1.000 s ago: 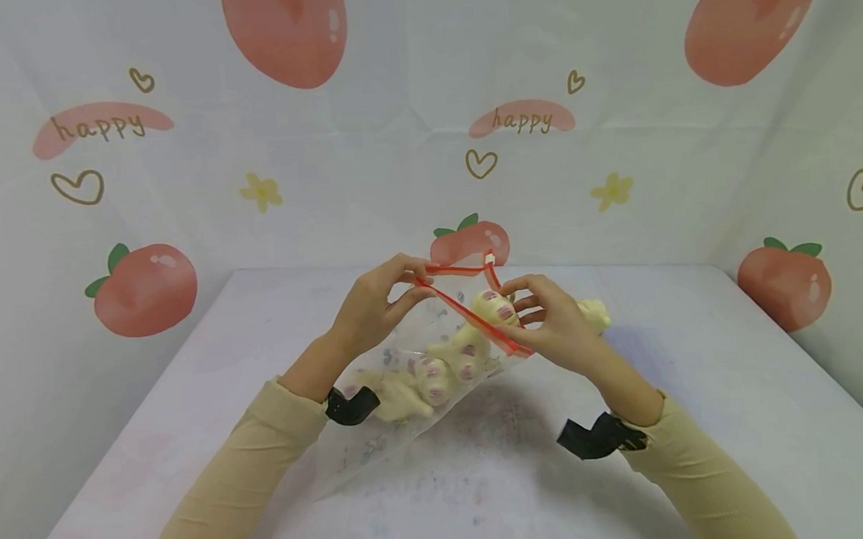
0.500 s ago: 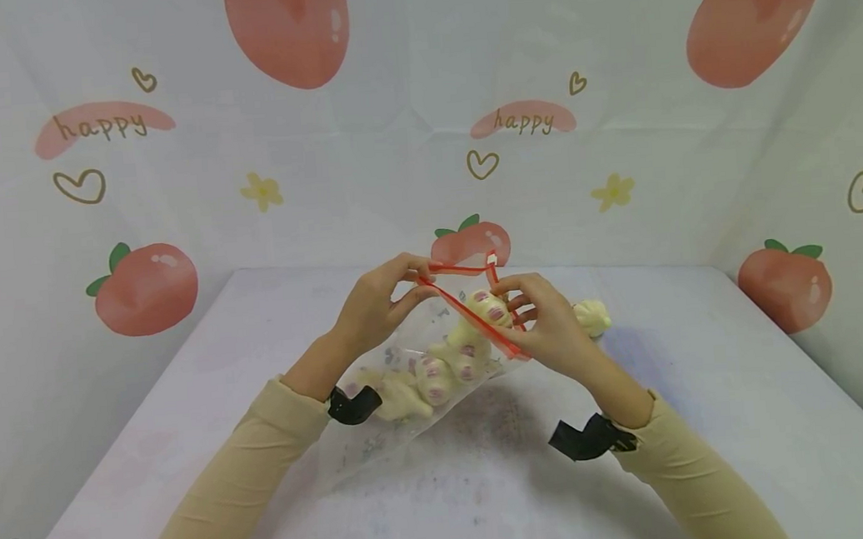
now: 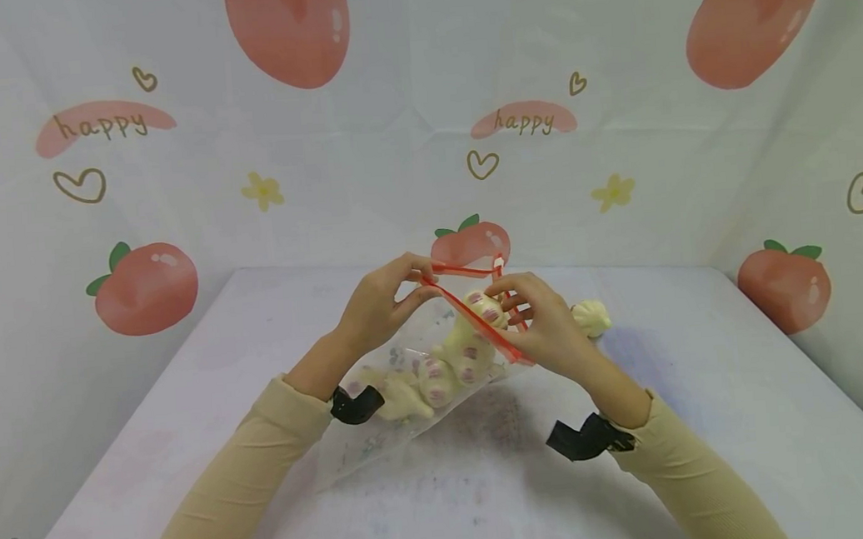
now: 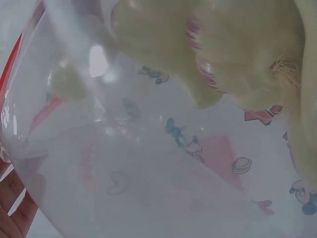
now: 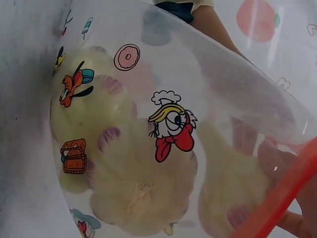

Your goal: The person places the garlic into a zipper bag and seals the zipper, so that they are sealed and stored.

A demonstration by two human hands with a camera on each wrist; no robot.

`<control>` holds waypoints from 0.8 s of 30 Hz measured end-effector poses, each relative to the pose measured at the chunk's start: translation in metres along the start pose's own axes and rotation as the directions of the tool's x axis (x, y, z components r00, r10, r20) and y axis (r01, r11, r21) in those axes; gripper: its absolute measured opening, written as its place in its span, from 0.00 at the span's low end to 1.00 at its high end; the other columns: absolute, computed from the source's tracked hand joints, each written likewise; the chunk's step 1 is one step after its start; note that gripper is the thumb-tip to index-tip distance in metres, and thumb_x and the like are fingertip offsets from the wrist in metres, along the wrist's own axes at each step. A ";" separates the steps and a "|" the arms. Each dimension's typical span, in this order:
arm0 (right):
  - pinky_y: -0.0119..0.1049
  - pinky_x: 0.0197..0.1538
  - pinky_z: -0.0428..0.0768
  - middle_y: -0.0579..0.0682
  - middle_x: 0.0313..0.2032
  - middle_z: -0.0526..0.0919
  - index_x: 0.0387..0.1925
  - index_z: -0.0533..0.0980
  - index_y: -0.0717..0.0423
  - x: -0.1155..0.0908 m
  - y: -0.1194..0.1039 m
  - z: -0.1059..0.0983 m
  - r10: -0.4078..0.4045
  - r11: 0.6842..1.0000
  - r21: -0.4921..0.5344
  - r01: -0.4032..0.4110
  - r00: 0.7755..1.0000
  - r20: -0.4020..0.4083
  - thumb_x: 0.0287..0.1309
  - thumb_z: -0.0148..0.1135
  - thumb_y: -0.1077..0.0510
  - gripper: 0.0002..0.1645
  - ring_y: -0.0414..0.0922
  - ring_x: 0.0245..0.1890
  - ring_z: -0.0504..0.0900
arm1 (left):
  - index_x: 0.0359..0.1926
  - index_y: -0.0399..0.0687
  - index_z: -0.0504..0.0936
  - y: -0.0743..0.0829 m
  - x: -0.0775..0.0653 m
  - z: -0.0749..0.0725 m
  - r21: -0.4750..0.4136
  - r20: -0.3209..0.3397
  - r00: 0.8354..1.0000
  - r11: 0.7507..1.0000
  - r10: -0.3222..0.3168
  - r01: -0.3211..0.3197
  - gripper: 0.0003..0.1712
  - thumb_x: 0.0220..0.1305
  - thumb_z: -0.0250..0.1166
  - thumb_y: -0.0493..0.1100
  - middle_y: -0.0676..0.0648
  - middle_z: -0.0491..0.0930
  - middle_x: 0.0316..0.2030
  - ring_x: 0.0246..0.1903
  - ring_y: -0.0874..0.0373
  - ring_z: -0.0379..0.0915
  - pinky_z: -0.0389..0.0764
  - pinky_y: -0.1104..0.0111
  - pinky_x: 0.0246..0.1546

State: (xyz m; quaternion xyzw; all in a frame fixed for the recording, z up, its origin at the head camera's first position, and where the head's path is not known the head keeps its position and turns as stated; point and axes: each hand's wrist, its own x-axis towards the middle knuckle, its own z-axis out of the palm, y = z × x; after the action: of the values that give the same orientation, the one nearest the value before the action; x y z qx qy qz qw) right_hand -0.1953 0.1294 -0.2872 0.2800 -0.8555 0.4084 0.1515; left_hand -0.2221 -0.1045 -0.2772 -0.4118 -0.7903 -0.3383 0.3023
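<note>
A clear plastic zip bag [image 3: 442,317] with a red zip edge leans across the middle of the table. My left hand [image 3: 377,307] pinches its upper rim between thumb and fingers, and the mouth gapes. At that mouth my right hand [image 3: 548,324] holds a pale garlic bulb [image 3: 483,306] with purple streaks, its thumb by the red edge [image 5: 292,186]. Several more garlic bulbs [image 5: 141,198] lie lower in the bag, seen through the printed film. The left wrist view shows bulbs [image 4: 242,54] through the plastic; where its fingers grip is hidden there.
One loose garlic bulb [image 3: 592,317] lies on the white table [image 3: 478,508] just beyond my right hand, partly covered by it. A white cloth backdrop [image 3: 364,166] with printed fruit stands behind and at both sides. Black straps [image 3: 354,404] sit on both wrists.
My right hand has moved slightly left and further into the bag's mouth with the garlic bulb. More of the loose bulb behind it shows. The left hand has barely shifted.
</note>
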 end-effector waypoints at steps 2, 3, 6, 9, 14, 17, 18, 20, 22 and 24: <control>0.39 0.41 0.81 0.57 0.45 0.76 0.47 0.74 0.61 0.001 0.001 0.001 0.010 1.000 0.004 -0.010 1.000 0.011 0.43 0.72 0.66 0.26 0.48 0.38 0.78 | 0.37 0.41 0.71 0.000 0.000 0.000 -0.003 0.004 1.000 1.000 -0.001 0.001 0.15 0.52 0.68 0.36 0.42 0.82 0.37 0.39 0.48 0.82 0.75 0.68 0.27; 0.38 0.41 0.81 0.57 0.45 0.76 0.47 0.74 0.61 0.002 0.001 0.002 0.012 1.000 0.006 -0.012 1.000 0.018 0.43 0.72 0.66 0.25 0.48 0.37 0.78 | 0.37 0.41 0.71 0.001 0.001 0.000 -0.004 0.005 1.000 1.000 -0.001 0.001 0.15 0.52 0.68 0.36 0.42 0.82 0.37 0.39 0.48 0.82 0.75 0.68 0.27; 0.35 0.39 0.80 0.58 0.47 0.76 0.46 0.74 0.61 0.003 0.002 0.003 0.019 1.000 0.016 -0.020 0.999 0.039 0.43 0.72 0.65 0.25 0.48 0.37 0.78 | 0.37 0.41 0.71 0.001 0.001 0.000 0.000 0.008 1.000 1.000 0.000 0.000 0.15 0.53 0.68 0.36 0.43 0.82 0.37 0.39 0.49 0.83 0.77 0.66 0.29; 0.31 0.36 0.79 0.58 0.47 0.76 0.46 0.74 0.61 0.004 0.002 0.004 0.020 1.000 0.020 -0.021 0.998 0.054 0.44 0.72 0.66 0.24 0.49 0.35 0.78 | 0.37 0.41 0.71 0.001 0.001 0.001 0.003 0.009 1.000 1.000 0.003 -0.003 0.14 0.53 0.68 0.37 0.43 0.82 0.36 0.39 0.49 0.83 0.78 0.64 0.31; 0.29 0.33 0.77 0.57 0.45 0.77 0.45 0.74 0.60 0.005 0.002 0.006 0.017 1.000 -0.008 -0.016 0.998 0.068 0.44 0.72 0.65 0.24 0.48 0.32 0.77 | 0.37 0.41 0.71 0.001 0.001 0.002 0.012 0.015 1.000 1.000 0.009 -0.009 0.13 0.56 0.66 0.40 0.43 0.82 0.36 0.39 0.48 0.83 0.76 0.66 0.28; 0.28 0.31 0.76 0.57 0.43 0.77 0.45 0.74 0.59 0.005 0.003 0.007 0.017 1.000 -0.023 -0.016 0.997 0.075 0.44 0.73 0.63 0.24 0.46 0.30 0.76 | 0.37 0.41 0.71 0.001 0.001 0.003 0.018 0.013 1.000 1.000 0.014 -0.014 0.14 0.55 0.67 0.39 0.43 0.82 0.37 0.38 0.48 0.83 0.76 0.66 0.27; 0.28 0.30 0.76 0.56 0.42 0.77 0.45 0.74 0.59 0.005 0.003 0.007 0.018 1.000 -0.024 -0.016 0.997 0.078 0.44 0.73 0.62 0.24 0.46 0.29 0.76 | 0.37 0.41 0.71 0.001 0.001 0.004 0.019 0.011 1.000 1.000 0.016 -0.016 0.14 0.54 0.67 0.39 0.42 0.82 0.37 0.38 0.48 0.83 0.75 0.66 0.27; 0.28 0.29 0.75 0.56 0.41 0.77 0.45 0.74 0.58 0.006 0.003 0.008 0.016 0.999 -0.034 -0.013 0.997 0.077 0.44 0.74 0.61 0.25 0.44 0.27 0.75 | 0.37 0.41 0.71 0.000 0.001 0.004 0.018 0.012 1.000 1.000 0.021 -0.021 0.14 0.53 0.68 0.37 0.42 0.82 0.37 0.38 0.48 0.83 0.76 0.65 0.28; 0.28 0.29 0.74 0.55 0.40 0.77 0.45 0.74 0.57 0.007 0.004 0.009 0.019 0.999 -0.042 -0.016 0.997 0.077 0.43 0.74 0.59 0.25 0.42 0.25 0.74 | 0.38 0.41 0.71 -0.001 0.001 0.005 0.017 0.010 1.000 1.000 0.025 -0.025 0.15 0.52 0.69 0.35 0.43 0.82 0.36 0.38 0.48 0.83 0.77 0.65 0.29; 0.29 0.29 0.74 0.55 0.42 0.77 0.45 0.75 0.57 0.007 0.004 0.010 0.020 0.999 -0.046 -0.017 0.997 0.073 0.43 0.75 0.58 0.26 0.40 0.24 0.74 | 0.38 0.41 0.71 -0.001 0.002 0.005 0.018 0.012 1.000 1.000 0.025 -0.025 0.15 0.52 0.68 0.36 0.43 0.82 0.37 0.38 0.48 0.83 0.77 0.65 0.29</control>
State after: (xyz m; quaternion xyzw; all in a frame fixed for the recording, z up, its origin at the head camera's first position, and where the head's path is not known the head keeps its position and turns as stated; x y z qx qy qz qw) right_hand -0.2038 0.1208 -0.2925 0.2832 -0.8720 0.3800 0.1225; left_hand -0.2246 -0.1000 -0.2792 -0.4209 -0.7898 -0.3249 0.3058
